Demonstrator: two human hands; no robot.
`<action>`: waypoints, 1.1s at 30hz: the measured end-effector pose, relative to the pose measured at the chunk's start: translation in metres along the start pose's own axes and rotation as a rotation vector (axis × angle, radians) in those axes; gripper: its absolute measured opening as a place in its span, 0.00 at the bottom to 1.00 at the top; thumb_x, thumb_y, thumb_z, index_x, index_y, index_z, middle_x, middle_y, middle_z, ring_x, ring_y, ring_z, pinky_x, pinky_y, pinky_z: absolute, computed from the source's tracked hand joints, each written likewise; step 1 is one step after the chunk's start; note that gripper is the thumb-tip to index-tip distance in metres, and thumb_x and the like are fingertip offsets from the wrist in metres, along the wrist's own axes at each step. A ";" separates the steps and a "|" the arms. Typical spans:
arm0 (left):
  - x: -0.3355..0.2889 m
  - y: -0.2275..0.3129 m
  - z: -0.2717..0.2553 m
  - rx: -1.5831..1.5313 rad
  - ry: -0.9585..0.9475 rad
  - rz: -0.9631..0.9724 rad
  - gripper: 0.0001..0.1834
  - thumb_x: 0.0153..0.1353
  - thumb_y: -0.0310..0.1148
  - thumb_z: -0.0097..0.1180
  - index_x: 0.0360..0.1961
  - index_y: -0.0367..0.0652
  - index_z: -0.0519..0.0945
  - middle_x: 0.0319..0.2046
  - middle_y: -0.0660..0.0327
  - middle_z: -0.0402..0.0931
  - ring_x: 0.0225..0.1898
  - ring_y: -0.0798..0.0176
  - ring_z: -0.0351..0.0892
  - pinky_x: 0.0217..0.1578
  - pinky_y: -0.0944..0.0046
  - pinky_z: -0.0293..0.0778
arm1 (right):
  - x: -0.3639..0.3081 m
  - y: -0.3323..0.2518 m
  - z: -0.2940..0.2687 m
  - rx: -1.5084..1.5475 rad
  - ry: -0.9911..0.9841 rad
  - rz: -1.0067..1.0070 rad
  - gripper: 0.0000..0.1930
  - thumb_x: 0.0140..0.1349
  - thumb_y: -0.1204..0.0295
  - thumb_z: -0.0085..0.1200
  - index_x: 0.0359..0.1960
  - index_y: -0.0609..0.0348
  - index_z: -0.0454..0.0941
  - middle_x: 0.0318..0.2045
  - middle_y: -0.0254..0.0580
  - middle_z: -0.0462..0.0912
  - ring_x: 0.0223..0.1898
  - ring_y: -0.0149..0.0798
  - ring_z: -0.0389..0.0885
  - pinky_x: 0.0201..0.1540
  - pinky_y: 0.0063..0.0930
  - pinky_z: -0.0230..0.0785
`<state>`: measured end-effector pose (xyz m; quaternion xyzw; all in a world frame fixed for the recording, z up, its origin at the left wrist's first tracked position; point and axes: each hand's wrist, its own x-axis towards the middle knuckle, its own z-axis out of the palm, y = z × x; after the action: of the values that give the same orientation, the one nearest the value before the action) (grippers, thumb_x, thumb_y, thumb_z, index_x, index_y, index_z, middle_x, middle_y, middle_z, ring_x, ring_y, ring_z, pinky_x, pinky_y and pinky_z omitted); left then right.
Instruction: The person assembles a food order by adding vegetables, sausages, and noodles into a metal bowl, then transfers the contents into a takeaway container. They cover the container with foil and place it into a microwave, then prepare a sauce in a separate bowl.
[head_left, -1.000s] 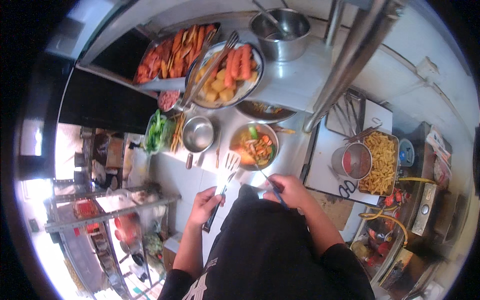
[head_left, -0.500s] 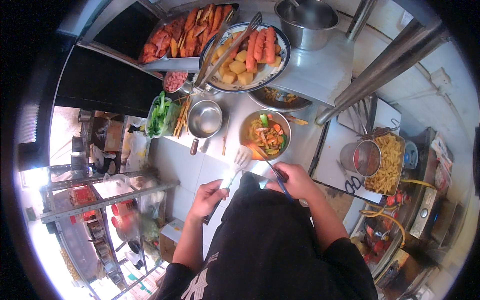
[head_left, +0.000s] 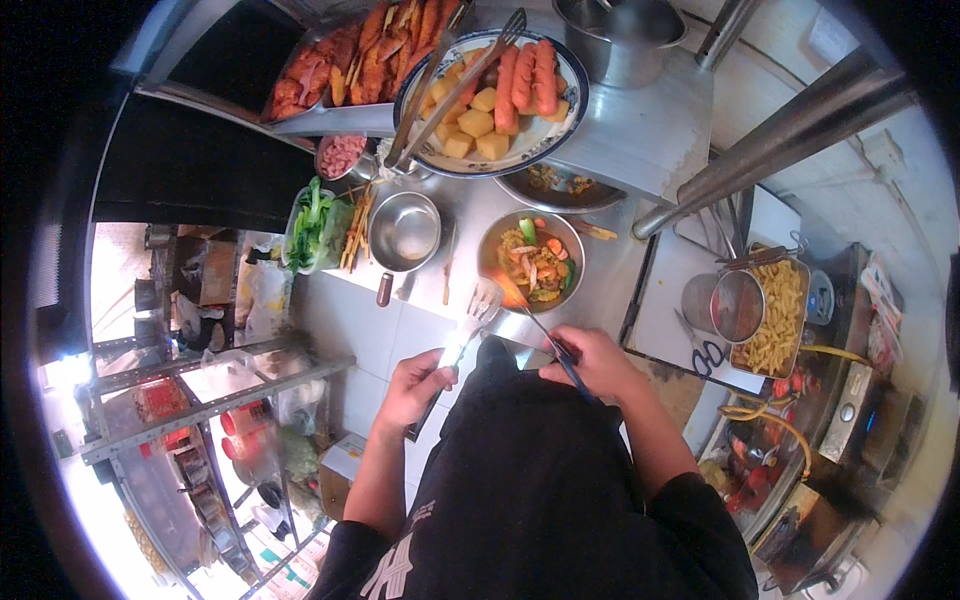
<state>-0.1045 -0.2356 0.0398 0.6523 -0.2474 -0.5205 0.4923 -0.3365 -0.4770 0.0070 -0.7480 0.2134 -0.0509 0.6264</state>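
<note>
Slotted spatula [head_left: 478, 314] in fingers [head_left: 428, 361] of left hand [head_left: 415, 388]

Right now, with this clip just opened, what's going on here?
A person works over a steel counter, both hands in use. The left hand grips a slotted turner, its head beside a bowl of mixed food. The right hand holds a thin utensil, its kind unclear, angled toward an orange piece at the bowl's near-left edge. A saucepan stands to the bowl's left.
</note>
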 end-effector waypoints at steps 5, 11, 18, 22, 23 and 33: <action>-0.001 0.004 -0.004 0.026 -0.004 -0.010 0.10 0.71 0.33 0.59 0.43 0.36 0.83 0.31 0.68 0.78 0.34 0.73 0.73 0.38 0.69 0.71 | 0.008 -0.009 -0.002 -0.073 -0.041 0.104 0.26 0.51 0.54 0.76 0.42 0.60 0.82 0.25 0.44 0.83 0.26 0.42 0.81 0.34 0.35 0.74; -0.004 0.004 -0.004 0.129 -0.031 -0.049 0.11 0.71 0.31 0.59 0.47 0.35 0.84 0.30 0.68 0.78 0.34 0.73 0.73 0.37 0.69 0.71 | 0.017 -0.010 0.008 -0.090 0.086 -0.006 0.26 0.51 0.54 0.77 0.40 0.61 0.82 0.24 0.46 0.83 0.25 0.44 0.82 0.32 0.36 0.74; 0.003 -0.002 -0.013 0.148 -0.002 -0.022 0.12 0.69 0.32 0.60 0.49 0.36 0.84 0.30 0.67 0.79 0.33 0.72 0.74 0.37 0.68 0.72 | 0.003 0.003 0.006 -0.013 0.001 0.202 0.25 0.52 0.54 0.76 0.41 0.61 0.82 0.26 0.46 0.83 0.26 0.43 0.81 0.32 0.38 0.73; 0.007 -0.002 -0.014 0.119 0.009 -0.003 0.13 0.70 0.32 0.60 0.49 0.35 0.84 0.31 0.67 0.79 0.34 0.72 0.74 0.38 0.68 0.73 | -0.004 0.002 0.007 0.022 -0.012 0.087 0.20 0.53 0.63 0.76 0.41 0.62 0.82 0.22 0.31 0.77 0.25 0.25 0.72 0.30 0.24 0.68; 0.007 -0.001 -0.013 0.113 -0.012 -0.009 0.13 0.70 0.32 0.60 0.49 0.35 0.84 0.31 0.67 0.79 0.34 0.72 0.75 0.38 0.68 0.73 | -0.003 0.001 0.008 0.027 -0.008 0.068 0.20 0.54 0.63 0.76 0.40 0.63 0.82 0.23 0.32 0.78 0.25 0.25 0.73 0.31 0.24 0.68; 0.005 0.027 -0.019 0.145 -0.065 -0.059 0.11 0.71 0.33 0.58 0.43 0.35 0.83 0.30 0.66 0.78 0.33 0.72 0.74 0.37 0.68 0.70 | 0.004 -0.001 0.002 -0.036 0.009 0.074 0.26 0.52 0.54 0.77 0.42 0.62 0.82 0.22 0.44 0.81 0.23 0.36 0.79 0.31 0.34 0.73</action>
<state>-0.0806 -0.2433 0.0614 0.6762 -0.2808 -0.5364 0.4198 -0.3315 -0.4762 0.0070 -0.7506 0.2446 -0.0270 0.6133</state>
